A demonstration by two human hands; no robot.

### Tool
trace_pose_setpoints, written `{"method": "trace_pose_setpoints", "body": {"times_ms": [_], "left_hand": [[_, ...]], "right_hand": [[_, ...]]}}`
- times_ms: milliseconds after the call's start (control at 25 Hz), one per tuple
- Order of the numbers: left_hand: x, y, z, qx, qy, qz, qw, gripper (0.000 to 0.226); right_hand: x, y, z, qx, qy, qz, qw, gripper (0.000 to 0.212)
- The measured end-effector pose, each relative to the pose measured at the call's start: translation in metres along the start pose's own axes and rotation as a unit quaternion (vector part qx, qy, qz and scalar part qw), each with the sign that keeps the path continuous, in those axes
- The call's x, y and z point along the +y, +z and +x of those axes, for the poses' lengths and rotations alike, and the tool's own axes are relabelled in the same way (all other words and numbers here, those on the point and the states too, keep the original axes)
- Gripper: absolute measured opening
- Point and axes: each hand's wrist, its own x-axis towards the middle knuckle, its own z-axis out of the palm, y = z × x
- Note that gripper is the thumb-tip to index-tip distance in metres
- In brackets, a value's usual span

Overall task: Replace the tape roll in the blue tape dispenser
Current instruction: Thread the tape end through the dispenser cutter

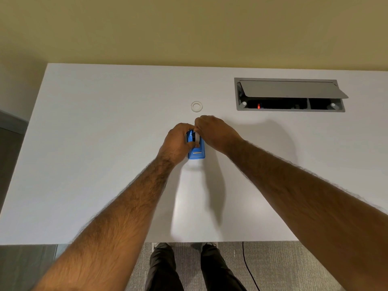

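Both hands close on the blue tape dispenser (197, 153).

Both forearms stretch forward, wrists bent down. The left hand (177, 141) curls round the dispenser's left side, gripping it against the table (105, 143). The right hand (214, 131), fingers bunched, pinches the top of the white tape roll (197, 138) seated between the hands. A loose tape ring (196, 106) lies flat just beyond the fingertips.

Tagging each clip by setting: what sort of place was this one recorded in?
Probably an office or meeting room: a plain white desk with a recessed cable box, its grey flap propped open, grey carpet underneath, and a blue tape dispenser on the desktop.
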Motion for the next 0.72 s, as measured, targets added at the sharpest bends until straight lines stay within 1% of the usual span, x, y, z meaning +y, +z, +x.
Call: {"method": "trace_pose_setpoints", "body": {"times_ms": [320, 520, 720], "left_hand": [[-0.0001, 0.0000, 0.0008, 0.006, 0.004, 0.010, 1.000, 0.044], [-0.0018, -0.0002, 0.0019, 0.000, 0.013, 0.004, 1.000, 0.043], [0.0000, -0.0007, 0.0009, 0.001, 0.020, 0.005, 1.000, 0.040]], "right_hand": [[-0.0071, -0.0042, 0.0022, 0.003, 0.024, 0.023, 0.999, 0.017], [-0.0002, -0.0069, -0.0035, -0.015, 0.061, 0.129, 0.990, 0.020], [-0.0021, -0.0031, -0.0049, -0.013, 0.071, 0.128, 0.989, 0.020]]}}
